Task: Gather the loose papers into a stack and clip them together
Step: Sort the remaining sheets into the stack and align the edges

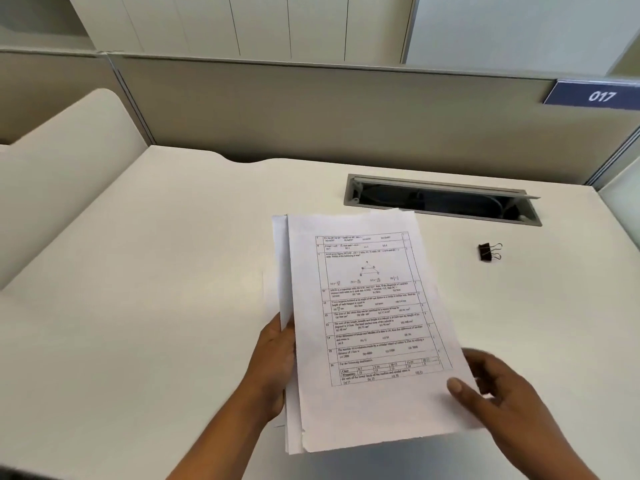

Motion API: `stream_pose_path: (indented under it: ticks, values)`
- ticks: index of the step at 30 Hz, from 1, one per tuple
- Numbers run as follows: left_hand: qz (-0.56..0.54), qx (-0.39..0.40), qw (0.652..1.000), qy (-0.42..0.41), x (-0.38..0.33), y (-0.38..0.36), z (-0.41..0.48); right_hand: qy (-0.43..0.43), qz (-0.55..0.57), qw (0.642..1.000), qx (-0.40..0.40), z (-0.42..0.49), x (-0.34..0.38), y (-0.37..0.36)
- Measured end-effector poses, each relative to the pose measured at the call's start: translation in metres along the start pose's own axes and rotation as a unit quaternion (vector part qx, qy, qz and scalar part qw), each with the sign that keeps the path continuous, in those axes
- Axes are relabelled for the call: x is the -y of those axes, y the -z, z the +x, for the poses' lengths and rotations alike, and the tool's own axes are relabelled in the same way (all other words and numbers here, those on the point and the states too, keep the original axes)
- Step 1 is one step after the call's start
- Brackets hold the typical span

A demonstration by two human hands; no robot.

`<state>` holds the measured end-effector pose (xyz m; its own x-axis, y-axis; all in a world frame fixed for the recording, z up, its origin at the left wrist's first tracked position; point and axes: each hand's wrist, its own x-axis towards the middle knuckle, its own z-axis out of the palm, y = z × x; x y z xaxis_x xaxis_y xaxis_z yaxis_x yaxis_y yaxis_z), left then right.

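Looking down from the head cam: papers [367, 327] held uneven over the near desk [173, 271], left hand [273, 362] gripping their left edge, right hand [498, 393] pinching the near-right corner. Light, floppy, slidey sheets, so hold both long edges. Clip [489, 252] lies far right.

White desk [173, 271], grey partition [311, 109], open cable tray [440, 199], pale cabinets [259, 26].

Bare forearms [221, 438] run to a bare left hand [273, 358] and right hand [502, 389] (right thumbnail [455, 386] cut short).
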<state>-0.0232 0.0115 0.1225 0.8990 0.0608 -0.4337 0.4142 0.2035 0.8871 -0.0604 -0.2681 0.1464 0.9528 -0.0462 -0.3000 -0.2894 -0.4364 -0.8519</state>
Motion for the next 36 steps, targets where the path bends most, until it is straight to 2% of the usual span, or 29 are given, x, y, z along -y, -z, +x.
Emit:
stream_pose_path:
  ticks: [2, 6, 9, 16, 22, 28, 32, 36]
  values:
    - [0.0, 0.005, 1.0, 0.004, 0.001, -0.003, -0.001, -0.018, 0.048, 0.999, 0.011, 0.006, 0.001, 0.005]
    - [-0.01, 0.001, 1.0, 0.021, 0.006, -0.012, -0.003, -0.042, 0.206, 0.973, 0.099, 0.017, 0.01, 0.001]
    - [-0.02, 0.01, 0.999, 0.04, 0.009, -0.02, -0.006, -0.034, 0.206, 0.975, 0.075, 0.02, 0.016, -0.008]
    - [0.004, 0.059, 0.998, -0.014, 0.001, -0.025, -0.007, -0.04, 0.215, 0.976, 0.004, 0.023, 0.012, -0.012]
    - [-0.018, 0.012, 1.0, -0.015, 0.007, -0.025, -0.004, -0.014, 0.211, 0.977, 0.017, 0.024, 0.007, -0.011]
    - [-0.027, 0.021, 0.999, -0.012, 0.007, -0.025, -0.002, -0.095, 0.249, 0.961, 0.079, 0.023, 0.003, -0.005]
    - [-0.007, 0.03, 0.999, -0.01, 0.011, -0.024, 0.0, -0.058, 0.231, 0.97, 0.037, 0.024, -0.003, -0.009]
    - [0.048, 0.055, 0.997, 0.007, 0.009, -0.021, 0.0, -0.063, 0.254, 0.965, -0.003, 0.022, -0.012, -0.008]
